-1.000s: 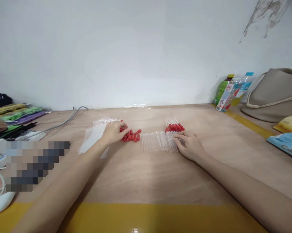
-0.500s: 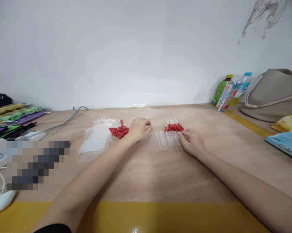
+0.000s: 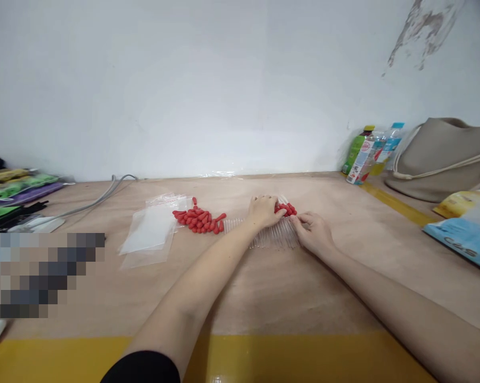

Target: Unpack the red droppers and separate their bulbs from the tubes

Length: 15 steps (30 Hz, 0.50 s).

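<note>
A loose pile of red rubber bulbs (image 3: 198, 219) lies left of centre. To its right, clear thin tubes (image 3: 274, 238) are laid side by side in a row. Beyond the row is a second cluster of red bulbs (image 3: 288, 209), with more clear tubes behind it. My left hand (image 3: 265, 209) reaches over the row, its fingers curled and its thumb against this cluster; whatever it grips is hidden. At the row's right end, the thumb and fingers of my right hand (image 3: 314, 230) pinch a clear tube close to the red cluster.
Clear plastic bags (image 3: 150, 226) lie left of the bulb pile. A grey cable (image 3: 108, 189) and packaged items (image 3: 24, 186) are farther left. On the right stand drink bottles (image 3: 362, 154), a grey bag (image 3: 443, 157) and a blue and yellow packet (image 3: 463, 239).
My left hand has moved right, from beside the bulb pile to the red cluster, uncovering more of the pile. My right hand stays at the row's right end. The view has shifted slightly.
</note>
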Each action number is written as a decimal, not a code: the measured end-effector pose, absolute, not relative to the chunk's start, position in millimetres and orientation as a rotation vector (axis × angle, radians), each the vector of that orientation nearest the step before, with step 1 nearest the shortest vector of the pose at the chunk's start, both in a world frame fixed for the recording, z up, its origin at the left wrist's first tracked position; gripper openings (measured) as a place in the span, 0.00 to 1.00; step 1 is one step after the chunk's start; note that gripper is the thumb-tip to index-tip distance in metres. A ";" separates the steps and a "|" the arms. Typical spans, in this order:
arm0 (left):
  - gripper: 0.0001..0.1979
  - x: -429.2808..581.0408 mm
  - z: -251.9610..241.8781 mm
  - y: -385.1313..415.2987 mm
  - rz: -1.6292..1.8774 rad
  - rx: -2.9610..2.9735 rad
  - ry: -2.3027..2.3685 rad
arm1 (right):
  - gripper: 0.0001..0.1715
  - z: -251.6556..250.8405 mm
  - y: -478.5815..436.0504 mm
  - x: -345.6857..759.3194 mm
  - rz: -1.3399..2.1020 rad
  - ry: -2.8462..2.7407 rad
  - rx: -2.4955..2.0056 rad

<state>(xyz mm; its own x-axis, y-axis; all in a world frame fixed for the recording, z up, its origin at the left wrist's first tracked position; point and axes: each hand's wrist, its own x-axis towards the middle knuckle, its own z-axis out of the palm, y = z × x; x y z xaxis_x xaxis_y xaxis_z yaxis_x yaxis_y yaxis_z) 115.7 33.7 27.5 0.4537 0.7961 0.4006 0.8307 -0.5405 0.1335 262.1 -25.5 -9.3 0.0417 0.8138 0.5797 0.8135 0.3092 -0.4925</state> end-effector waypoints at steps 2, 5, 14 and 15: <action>0.17 116.3 28.0 31.9 -0.675 -2.602 -1.414 | 0.19 -8.9 -26.2 260.7 -0.001 -1.735 -1.477; 0.16 118.5 29.1 31.6 -0.687 -2.633 -1.343 | 0.19 -8.9 -26.5 259.4 0.001 -1.735 -1.474; 0.11 103.5 37.6 28.3 -0.918 -2.560 -1.449 | 0.19 -10.8 -25.5 261.6 0.028 -1.730 -1.451; 0.11 95.1 38.4 22.4 -0.985 -2.540 -1.462 | 0.18 -10.6 -26.0 261.1 0.023 -1.727 -1.422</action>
